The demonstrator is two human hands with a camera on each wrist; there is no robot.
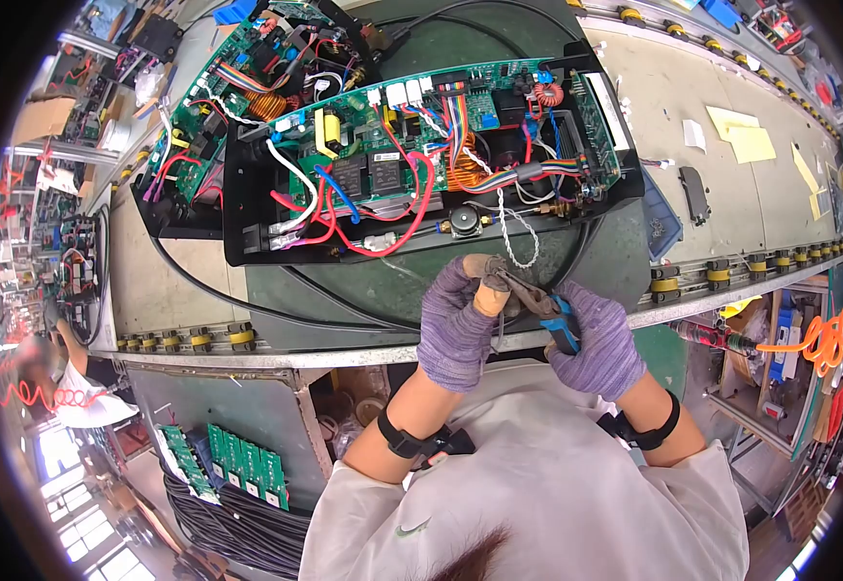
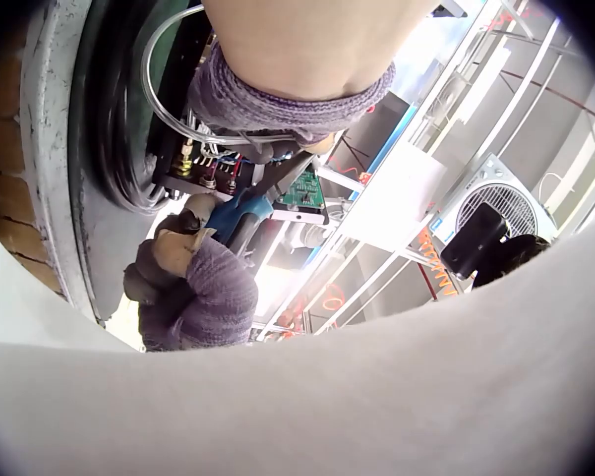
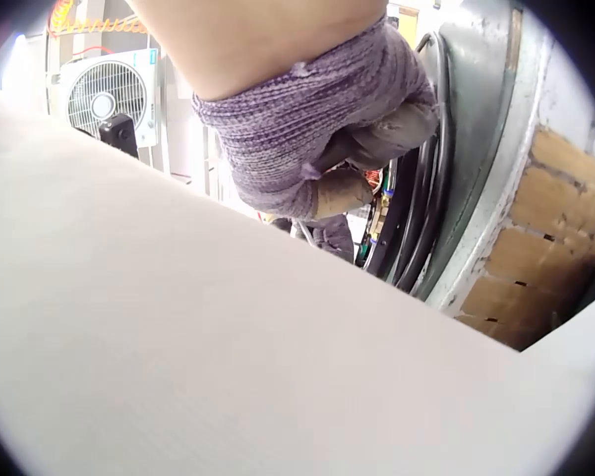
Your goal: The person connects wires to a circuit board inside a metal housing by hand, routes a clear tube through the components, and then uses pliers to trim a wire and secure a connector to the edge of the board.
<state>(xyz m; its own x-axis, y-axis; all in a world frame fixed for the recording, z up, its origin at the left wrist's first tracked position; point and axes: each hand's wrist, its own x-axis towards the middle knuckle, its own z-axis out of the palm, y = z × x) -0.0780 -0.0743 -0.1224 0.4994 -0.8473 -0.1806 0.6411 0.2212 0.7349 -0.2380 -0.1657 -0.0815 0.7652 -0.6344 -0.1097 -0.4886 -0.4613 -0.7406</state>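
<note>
My left hand [image 1: 457, 327], in a purple knit glove with tan fingertips, is raised at the table's front edge with thumb and fingers pinched together. In the left wrist view a clear tube [image 2: 151, 89] loops round to these fingertips; its end is hidden there. My right hand [image 1: 596, 339], gloved alike, grips blue-handled pliers [image 1: 564, 327], whose metal nose points left to the left fingertips. Just behind both hands, a twisted white wire loop [image 1: 535, 254] hangs from an open black chassis [image 1: 237, 228] holding a green circuit board [image 1: 320, 160], coloured wires and a copper coil.
A second open chassis [image 1: 184, 221] with boards stands behind at the left. Thick black cables [image 1: 237, 305] lie along the front of the green mat [image 1: 421, 290]. To the right are a blue tray [image 1: 660, 218], a black part [image 1: 694, 194] and yellow papers [image 1: 751, 140]. Rollers [image 1: 721, 275] line the edge.
</note>
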